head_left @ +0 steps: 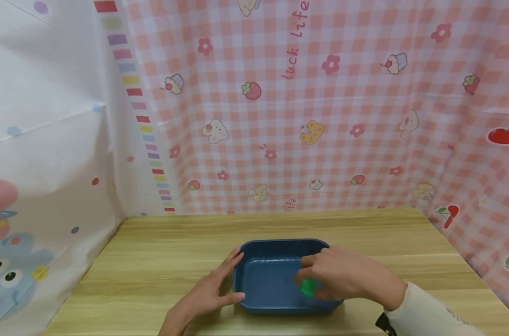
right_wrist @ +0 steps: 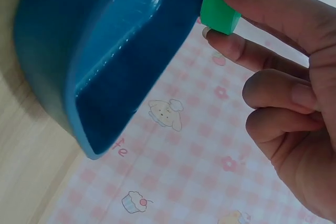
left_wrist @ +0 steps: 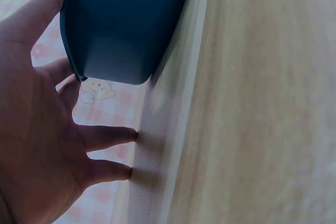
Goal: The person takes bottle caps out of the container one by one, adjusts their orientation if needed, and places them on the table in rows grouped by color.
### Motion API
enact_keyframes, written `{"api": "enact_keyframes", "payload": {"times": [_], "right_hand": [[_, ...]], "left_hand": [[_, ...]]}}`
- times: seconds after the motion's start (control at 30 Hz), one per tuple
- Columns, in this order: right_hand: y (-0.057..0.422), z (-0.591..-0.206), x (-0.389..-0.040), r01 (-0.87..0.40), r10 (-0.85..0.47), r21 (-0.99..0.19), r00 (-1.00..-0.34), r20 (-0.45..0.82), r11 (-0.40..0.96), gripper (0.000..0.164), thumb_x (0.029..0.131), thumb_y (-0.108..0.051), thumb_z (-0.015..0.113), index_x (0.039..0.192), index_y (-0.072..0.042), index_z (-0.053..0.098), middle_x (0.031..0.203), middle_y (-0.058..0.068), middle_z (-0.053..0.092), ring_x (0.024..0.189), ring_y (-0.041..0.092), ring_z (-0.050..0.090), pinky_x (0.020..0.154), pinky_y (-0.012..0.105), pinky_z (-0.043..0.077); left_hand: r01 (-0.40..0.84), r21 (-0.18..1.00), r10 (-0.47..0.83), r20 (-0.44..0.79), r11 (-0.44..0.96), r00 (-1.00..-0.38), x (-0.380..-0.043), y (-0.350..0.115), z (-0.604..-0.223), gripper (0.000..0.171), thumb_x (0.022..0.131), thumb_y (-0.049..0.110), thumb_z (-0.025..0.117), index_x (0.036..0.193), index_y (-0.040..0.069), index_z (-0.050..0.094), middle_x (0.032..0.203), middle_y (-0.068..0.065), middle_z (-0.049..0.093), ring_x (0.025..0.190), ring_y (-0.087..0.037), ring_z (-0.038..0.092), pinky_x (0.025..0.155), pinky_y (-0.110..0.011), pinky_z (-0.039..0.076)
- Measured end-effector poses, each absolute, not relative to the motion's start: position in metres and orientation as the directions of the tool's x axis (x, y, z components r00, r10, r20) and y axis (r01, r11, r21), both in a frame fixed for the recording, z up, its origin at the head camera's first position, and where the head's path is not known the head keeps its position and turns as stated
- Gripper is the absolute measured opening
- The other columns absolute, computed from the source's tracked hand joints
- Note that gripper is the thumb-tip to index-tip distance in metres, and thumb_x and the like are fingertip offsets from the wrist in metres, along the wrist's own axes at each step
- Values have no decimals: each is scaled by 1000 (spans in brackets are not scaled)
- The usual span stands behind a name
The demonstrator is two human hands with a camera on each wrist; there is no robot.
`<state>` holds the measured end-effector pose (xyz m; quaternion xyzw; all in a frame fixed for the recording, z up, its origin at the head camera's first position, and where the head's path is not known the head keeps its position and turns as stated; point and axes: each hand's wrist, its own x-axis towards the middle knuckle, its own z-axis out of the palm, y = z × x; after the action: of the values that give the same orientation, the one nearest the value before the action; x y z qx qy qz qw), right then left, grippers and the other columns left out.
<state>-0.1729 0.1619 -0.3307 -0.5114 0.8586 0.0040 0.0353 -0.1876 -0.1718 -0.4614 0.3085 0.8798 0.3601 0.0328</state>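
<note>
A deep blue rectangular plastic basin (head_left: 267, 284) stands on the table. My left hand (head_left: 210, 287) rests at its left end, thumb near the front corner and fingers near the back one. In the left wrist view the fingers of that hand (left_wrist: 42, 124) are spread, some against the basin's wall (left_wrist: 126, 35), two lower ones reaching to the tabletop. Over the basin's right part, my right hand (head_left: 342, 275) pinches a small green cylinder (right_wrist: 219, 10) that looks like a bottle cap, held between thumb and forefinger. The other fingers of that hand are curled in.
The light wood-grain table (head_left: 166, 252) extends around the basin on all sides. Behind it hangs a pink checked cloth (head_left: 271, 116) with cartoon prints, and a white printed sheet (head_left: 48, 154) hangs at the left.
</note>
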Motion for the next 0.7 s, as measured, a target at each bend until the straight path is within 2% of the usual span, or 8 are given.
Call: {"api": "enact_keyframes", "payload": {"times": [0.3, 0.47, 0.57, 0.7], "right_hand": [[186, -343, -144, -910, -905, -57, -415, 97, 411, 27, 80, -26, 79, 103, -28, 64, 85, -18, 49, 56, -8, 38, 53, 9, 35], [197, -355, -127, -901, -897, -113, -430, 100, 419, 12, 92, -38, 63, 101, -31, 62, 84, -21, 44, 53, -8, 32, 49, 9, 30], [201, -364, -119, -888, -892, -172, -444, 82, 426, 16, 96, -45, 54, 100, -31, 60, 80, -22, 39, 50, -7, 29, 46, 10, 27], [204, -380, -114, -898, -908, -213, -411, 87, 386, 21, 97, -44, 52, 101, -27, 63, 83, -21, 46, 52, -10, 31, 47, 5, 26]], "left_hand": [[524, 651, 568, 168, 550, -805, -189, -171, -462, 82, 89, 46, 65, 154, 28, 19, 160, 8, 6, 138, -34, 28, 98, -65, 33], [516, 650, 565, 158, 558, -810, -189, -171, -463, 82, 89, 47, 64, 154, 28, 19, 160, 11, 5, 138, -33, 28, 97, -65, 33], [522, 652, 569, 164, 551, -806, -190, -171, -463, 81, 89, 46, 64, 154, 28, 18, 160, 9, 5, 137, -33, 28, 97, -66, 33], [530, 654, 572, 177, 540, -801, -192, -173, -463, 81, 90, 43, 64, 154, 26, 18, 160, 6, 6, 137, -35, 28, 97, -66, 33]]}}
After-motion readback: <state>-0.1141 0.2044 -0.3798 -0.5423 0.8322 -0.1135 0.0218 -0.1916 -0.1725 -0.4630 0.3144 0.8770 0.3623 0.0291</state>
